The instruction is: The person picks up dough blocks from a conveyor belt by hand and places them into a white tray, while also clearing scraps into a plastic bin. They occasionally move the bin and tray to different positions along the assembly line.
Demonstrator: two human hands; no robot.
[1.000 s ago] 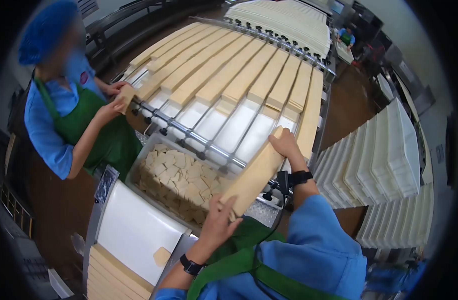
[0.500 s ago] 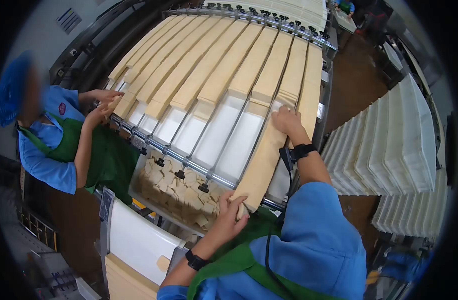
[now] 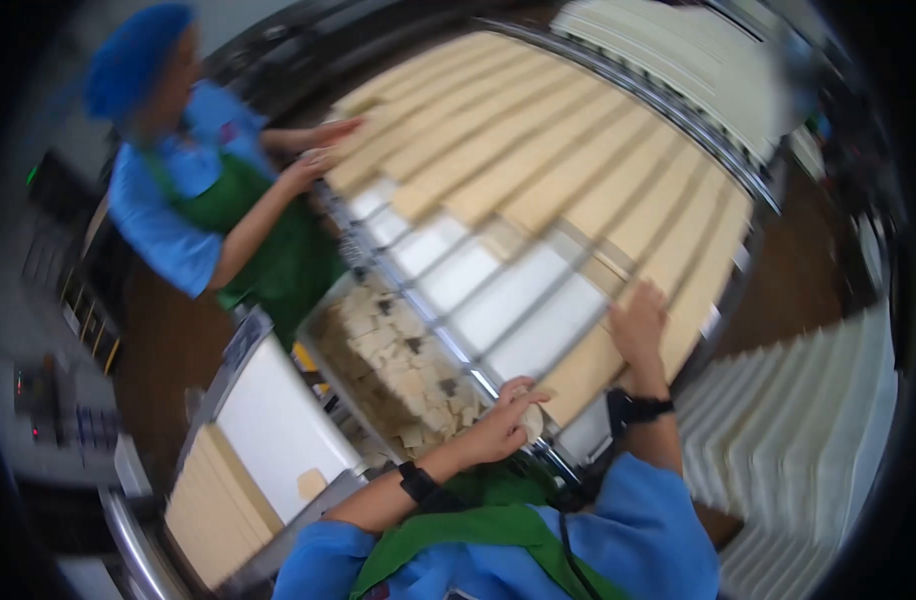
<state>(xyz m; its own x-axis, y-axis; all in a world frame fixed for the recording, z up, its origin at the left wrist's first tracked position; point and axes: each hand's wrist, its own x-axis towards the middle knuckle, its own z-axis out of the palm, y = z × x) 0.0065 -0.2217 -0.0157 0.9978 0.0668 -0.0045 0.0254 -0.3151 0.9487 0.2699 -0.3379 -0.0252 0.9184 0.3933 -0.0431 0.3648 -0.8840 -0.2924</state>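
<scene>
My left hand [image 3: 506, 420] is closed at the near end of a cream-coloured row of thin stacked pieces [image 3: 584, 378], its fingers bent around a pale rounded piece [image 3: 532, 424]. Farther up that same row, my right hand [image 3: 638, 318] grips it from above, thumb to the left; motion blurs the fingertips. Several similar rows [image 3: 538, 165] lie side by side on a white rack surface [image 3: 548, 325], with thin rods between them. A metal bar [image 3: 458, 355] runs along the rack's near edge.
A co-worker [image 3: 213, 185] in a blue cap and green apron handles rows at the left. Pale scraps fill a bin [image 3: 350, 405] below the rack. A white board [image 3: 283, 415] and another cream stack [image 3: 223, 500] stand lower left. Corrugated white trays [image 3: 788, 420] stand at right.
My view has swung, shifting the rack rightward and the co-worker higher in it. Both my hands stay at the same row, the left one's fingers now stretched further over its near end.
</scene>
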